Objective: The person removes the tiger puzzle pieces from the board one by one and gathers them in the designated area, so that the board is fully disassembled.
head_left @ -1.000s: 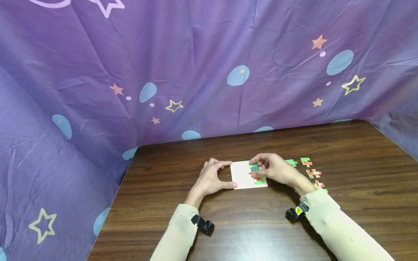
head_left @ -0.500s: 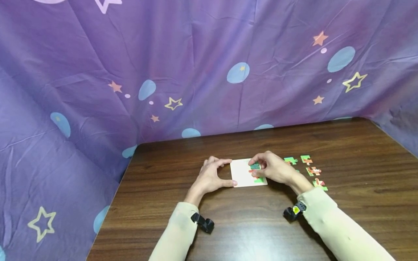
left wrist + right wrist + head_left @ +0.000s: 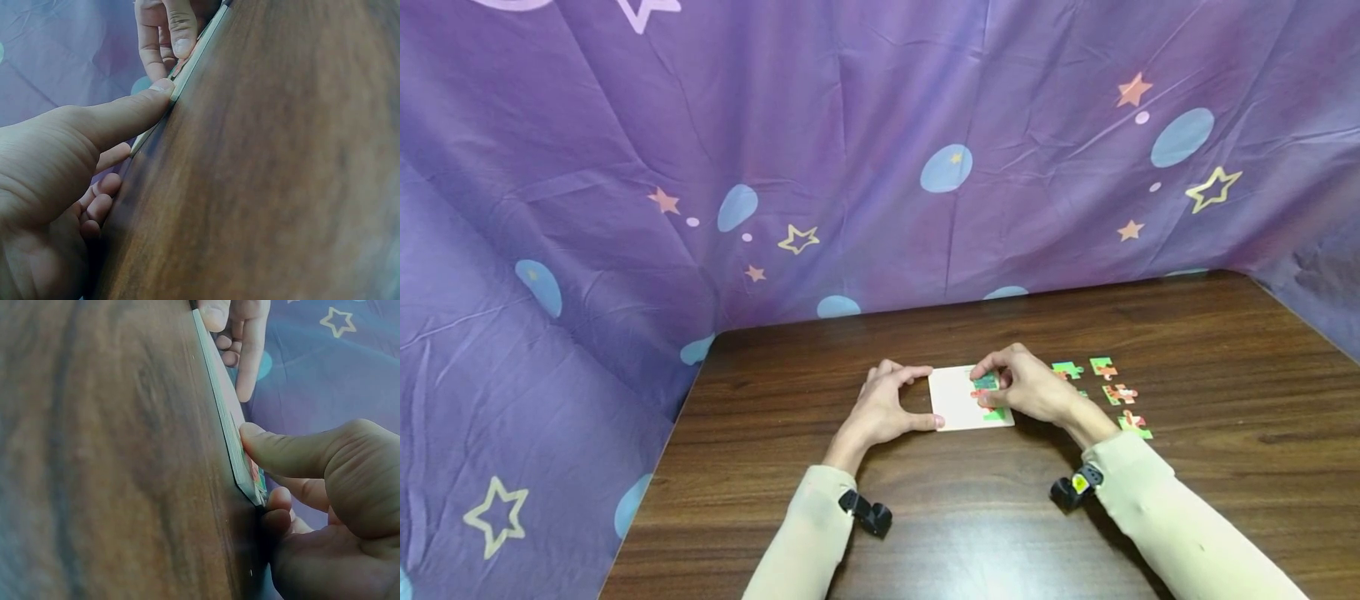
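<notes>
A white square puzzle board [image 3: 951,398] lies flat on the table, with green and red puzzle pieces [image 3: 997,414] along its right side. My left hand [image 3: 878,408] holds the board's left side, thumb at the near corner and index finger at the far one. Over the right side, my right hand [image 3: 1033,387] pinches a green and red puzzle piece [image 3: 984,384] between thumb and index finger, down against the board. In the right wrist view, the right thumb [image 3: 287,450] rests at the board's face; its fingers partly hide the pieces.
Right of the board lie several loose puzzle pieces, among them a green one [image 3: 1067,369], a corner piece [image 3: 1103,367], an orange one [image 3: 1122,393] and a red and green one [image 3: 1135,423]. The brown wooden table [image 3: 955,508] meets a purple curtain [image 3: 880,167] behind.
Over the last second the right hand has shifted slightly on the board, and the loose pieces beside its wrist show more fully. The left hand keeps its place; the last half second looks still.
</notes>
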Demonstrator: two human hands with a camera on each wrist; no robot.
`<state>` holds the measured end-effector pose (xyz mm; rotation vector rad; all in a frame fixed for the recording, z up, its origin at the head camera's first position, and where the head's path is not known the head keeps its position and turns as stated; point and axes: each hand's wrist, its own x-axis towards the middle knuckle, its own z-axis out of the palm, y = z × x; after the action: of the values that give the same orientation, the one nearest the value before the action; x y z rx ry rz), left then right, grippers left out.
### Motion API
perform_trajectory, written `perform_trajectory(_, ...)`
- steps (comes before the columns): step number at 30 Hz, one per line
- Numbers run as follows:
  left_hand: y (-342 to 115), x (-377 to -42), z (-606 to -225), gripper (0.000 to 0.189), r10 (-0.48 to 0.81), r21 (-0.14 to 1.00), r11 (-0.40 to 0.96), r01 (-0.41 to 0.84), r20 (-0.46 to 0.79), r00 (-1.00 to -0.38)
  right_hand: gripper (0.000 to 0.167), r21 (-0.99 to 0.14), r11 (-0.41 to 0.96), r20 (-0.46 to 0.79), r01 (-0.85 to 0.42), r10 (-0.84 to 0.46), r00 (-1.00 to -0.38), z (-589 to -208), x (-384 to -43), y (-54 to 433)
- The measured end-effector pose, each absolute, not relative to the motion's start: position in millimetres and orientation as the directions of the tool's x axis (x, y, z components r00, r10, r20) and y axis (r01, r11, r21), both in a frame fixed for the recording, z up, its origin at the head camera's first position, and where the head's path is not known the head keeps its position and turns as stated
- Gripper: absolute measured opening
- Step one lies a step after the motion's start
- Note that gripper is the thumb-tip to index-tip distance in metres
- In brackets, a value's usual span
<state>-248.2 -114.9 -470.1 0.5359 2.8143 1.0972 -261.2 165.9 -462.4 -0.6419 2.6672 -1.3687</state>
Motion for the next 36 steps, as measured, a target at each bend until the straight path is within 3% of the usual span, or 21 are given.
perform_trajectory(15,-114.7,-248.7,-470.4,0.086,0.349,0.666,0.686,0.294,0.054,-0.936,0.034,-0.821,0.505,0.072,-0.268,-0.373,-0.925,-463.4,-260.5,168.3)
perform_trajectory(25,-115.2,-248.9,-471.3,0.085,0.355,0.661,0.687,0.302,0.057,-0.933,0.058,-0.826,0.495,0.083,-0.271,-0.369,-0.926,-465.0,-261.6,169.4)
perform_trajectory(36,-115.2,-249.1,-471.0,0.085,0.352,0.658,0.69,0.301,0.057,-0.934,0.052,-0.873,0.388,0.125,-0.297,-0.41,-0.903,-466.2,-263.7,172.2)
